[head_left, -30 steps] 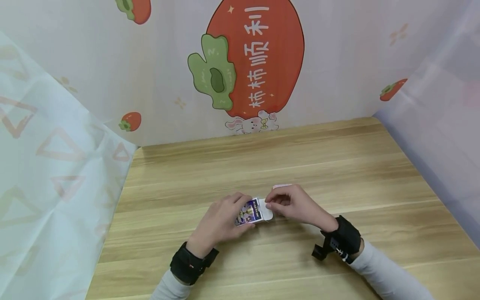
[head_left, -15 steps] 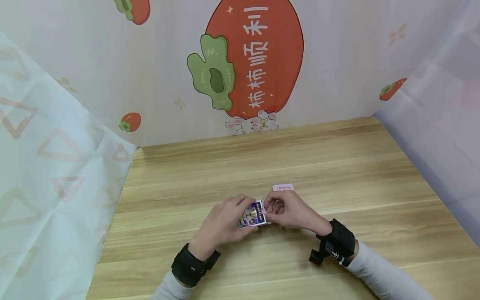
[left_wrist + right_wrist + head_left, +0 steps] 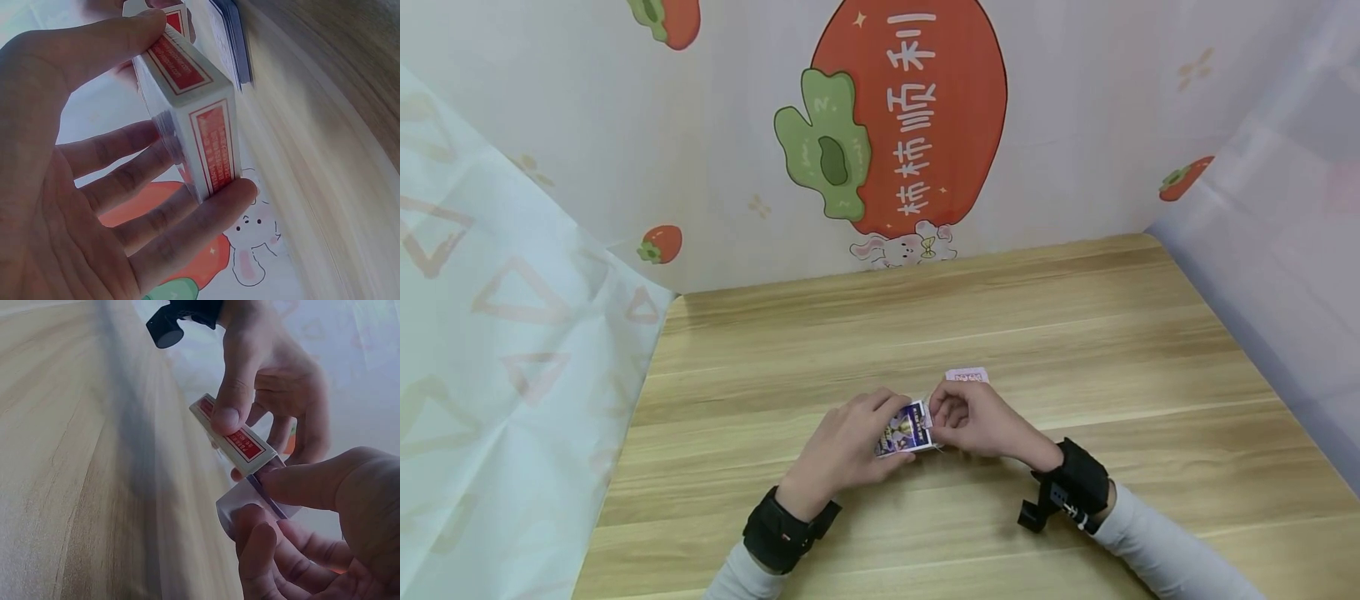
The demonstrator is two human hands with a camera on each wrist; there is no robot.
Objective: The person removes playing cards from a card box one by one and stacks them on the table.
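In the head view, a small playing card box (image 3: 904, 429) with a purple printed face lies in my left hand (image 3: 846, 446). That thumb and the fingers grip its edges, and its red-and-white sides (image 3: 212, 147) show in the left wrist view. At the box's end, my right hand (image 3: 977, 418) has thumb and fingers together around the pale end flap (image 3: 232, 503). The right wrist view shows that flap bent beside the box end, partly covered by fingertips. Just behind the right hand lies a stack of playing cards (image 3: 967, 375), its near part hidden by the hand.
The wooden table (image 3: 790, 350) ends at a printed cloth (image 3: 722, 150) along the back, with more cloth at both sides. A black camera band (image 3: 786, 529) sits on the left wrist; another black band (image 3: 1071, 483) is on the right.
The right hand has moved slightly left, closer to the box, and the white flap that stuck out is now mostly hidden from the head view. More of the card stack shows behind it.
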